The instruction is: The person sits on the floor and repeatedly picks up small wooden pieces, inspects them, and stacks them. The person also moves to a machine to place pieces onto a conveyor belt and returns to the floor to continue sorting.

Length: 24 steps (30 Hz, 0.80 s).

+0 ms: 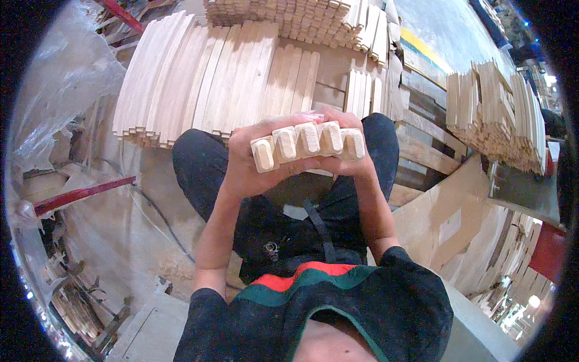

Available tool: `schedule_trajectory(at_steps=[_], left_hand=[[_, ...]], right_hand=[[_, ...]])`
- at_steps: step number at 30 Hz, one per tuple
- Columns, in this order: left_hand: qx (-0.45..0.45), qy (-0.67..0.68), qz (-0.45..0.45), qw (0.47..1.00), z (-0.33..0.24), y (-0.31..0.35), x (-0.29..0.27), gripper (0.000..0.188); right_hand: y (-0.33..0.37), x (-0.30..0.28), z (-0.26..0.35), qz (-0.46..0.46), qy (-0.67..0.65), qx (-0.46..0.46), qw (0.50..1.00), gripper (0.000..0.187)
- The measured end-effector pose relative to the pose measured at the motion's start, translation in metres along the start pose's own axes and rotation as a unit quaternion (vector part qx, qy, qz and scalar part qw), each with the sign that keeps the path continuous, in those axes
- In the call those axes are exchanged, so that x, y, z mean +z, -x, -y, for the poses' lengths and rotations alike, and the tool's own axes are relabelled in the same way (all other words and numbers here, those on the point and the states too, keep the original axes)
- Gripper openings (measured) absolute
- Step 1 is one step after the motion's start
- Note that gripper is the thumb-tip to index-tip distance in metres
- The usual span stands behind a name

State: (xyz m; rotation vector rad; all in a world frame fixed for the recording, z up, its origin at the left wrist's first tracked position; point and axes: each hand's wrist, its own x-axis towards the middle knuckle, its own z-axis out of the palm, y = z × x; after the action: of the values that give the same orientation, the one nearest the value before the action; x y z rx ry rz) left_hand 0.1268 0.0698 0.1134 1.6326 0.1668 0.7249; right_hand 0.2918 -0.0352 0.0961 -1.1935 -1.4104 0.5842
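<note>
Both hands hold one bundle of several short pale wooden slats, seen end-on with rounded tenon ends in a row. My left hand wraps the bundle's left side from below. My right hand closes on its right side. A bit of pink wrap shows on top of the bundle. The bundle is lifted over my knees in dark trousers.
A wide row of long curved wooden slats lies ahead on the floor. More slat stacks sit at the top and at the right. Clear plastic sheeting and a red bar are on the left.
</note>
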Motion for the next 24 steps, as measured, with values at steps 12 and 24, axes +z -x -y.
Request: schedule_trajectory(at_steps=[12, 24], left_hand=[[-0.002, 0.082, -0.121, 0.989, 0.003, 0.008, -0.003, 0.048], [0.011, -0.167, -0.358, 0.919, 0.03, 0.003, 0.035, 0.07]], right_hand=[[-0.004, 0.007, -0.002, -0.013, -0.016, 0.048, 0.999, 0.049], [-0.002, 0.021, 0.007, -0.083, -0.007, 0.052, 0.995, 0.044]])
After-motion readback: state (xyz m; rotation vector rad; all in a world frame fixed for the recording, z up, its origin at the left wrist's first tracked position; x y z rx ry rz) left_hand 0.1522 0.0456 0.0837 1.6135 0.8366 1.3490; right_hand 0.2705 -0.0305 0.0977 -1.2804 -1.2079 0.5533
